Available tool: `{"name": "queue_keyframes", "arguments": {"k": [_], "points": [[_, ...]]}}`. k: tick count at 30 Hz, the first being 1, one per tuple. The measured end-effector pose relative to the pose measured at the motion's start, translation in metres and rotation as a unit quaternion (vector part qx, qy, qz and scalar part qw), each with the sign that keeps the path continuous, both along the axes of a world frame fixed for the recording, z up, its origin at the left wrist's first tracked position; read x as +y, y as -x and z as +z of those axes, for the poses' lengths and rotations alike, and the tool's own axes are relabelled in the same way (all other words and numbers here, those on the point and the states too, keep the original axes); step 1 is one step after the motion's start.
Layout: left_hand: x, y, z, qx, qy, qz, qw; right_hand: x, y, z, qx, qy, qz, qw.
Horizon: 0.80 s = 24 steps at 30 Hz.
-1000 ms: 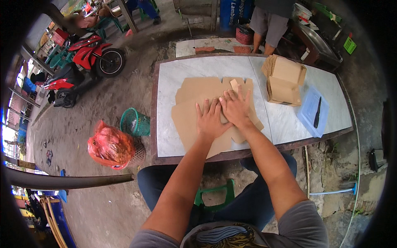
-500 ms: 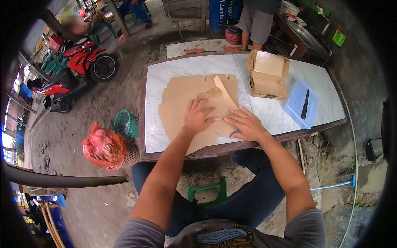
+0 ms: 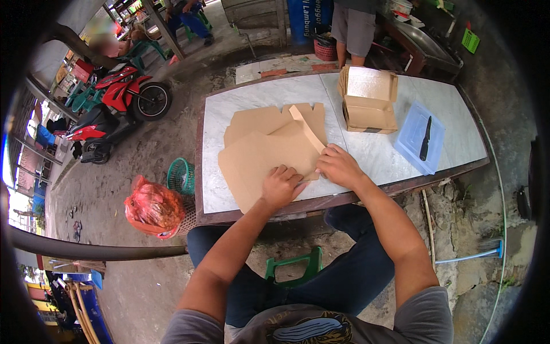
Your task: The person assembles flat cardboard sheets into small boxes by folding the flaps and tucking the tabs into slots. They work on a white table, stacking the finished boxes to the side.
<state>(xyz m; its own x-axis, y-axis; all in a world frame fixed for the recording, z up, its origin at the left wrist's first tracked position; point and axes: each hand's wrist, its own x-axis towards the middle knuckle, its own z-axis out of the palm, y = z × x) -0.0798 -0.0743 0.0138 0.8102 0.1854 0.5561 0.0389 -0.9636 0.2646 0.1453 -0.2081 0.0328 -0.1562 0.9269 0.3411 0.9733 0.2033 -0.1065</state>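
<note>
A brown flat cardboard box blank [image 3: 252, 163] lies on the white tabletop, with one long narrow flap [image 3: 307, 133] folded up along its right side. My left hand [image 3: 281, 186] has its fingers curled on the near part of this blank, the thumb at its near right corner. The fingers of my right hand [image 3: 342, 167] are pinched on the same blank at the near end of the raised flap. Beneath it, toward the far side, another cardboard blank [image 3: 246, 121] shows its notched edge. What the fingertips press on is partly hidden.
Folded cardboard boxes [image 3: 369, 109] stand open at the far right of the table [image 3: 229, 97]. Near them, a black-handled knife [image 3: 425, 140] rests on a clear bluish plastic container [image 3: 409, 137]. A red plastic bag [image 3: 152, 206] and green basket [image 3: 181, 176] are left of the table. Someone's legs [image 3: 353, 34] stand beyond.
My left hand has drawn nearer and its spread fingers have curled. My right hand has closed on the flap's near end. The printed patch on the cardboard is now covered by the upper blank.
</note>
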Motion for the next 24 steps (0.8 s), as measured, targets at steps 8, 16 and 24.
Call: {"name": "queue_keyframes", "arguments": {"k": [8,16,24], "points": [[-0.008,-0.012,-0.006,0.043,0.144,0.162,0.975,0.021,0.008,-0.008,0.096,-0.087,-0.125,0.984],[-0.007,0.002,-0.020,0.035,-0.079,0.105,0.991,-0.016,0.062,-0.009,0.017,-0.085,-0.195,0.977],[-0.012,0.004,-0.012,0.047,-0.111,0.079,0.990,-0.031,0.052,-0.008,0.046,0.027,-0.305,0.951]]}}
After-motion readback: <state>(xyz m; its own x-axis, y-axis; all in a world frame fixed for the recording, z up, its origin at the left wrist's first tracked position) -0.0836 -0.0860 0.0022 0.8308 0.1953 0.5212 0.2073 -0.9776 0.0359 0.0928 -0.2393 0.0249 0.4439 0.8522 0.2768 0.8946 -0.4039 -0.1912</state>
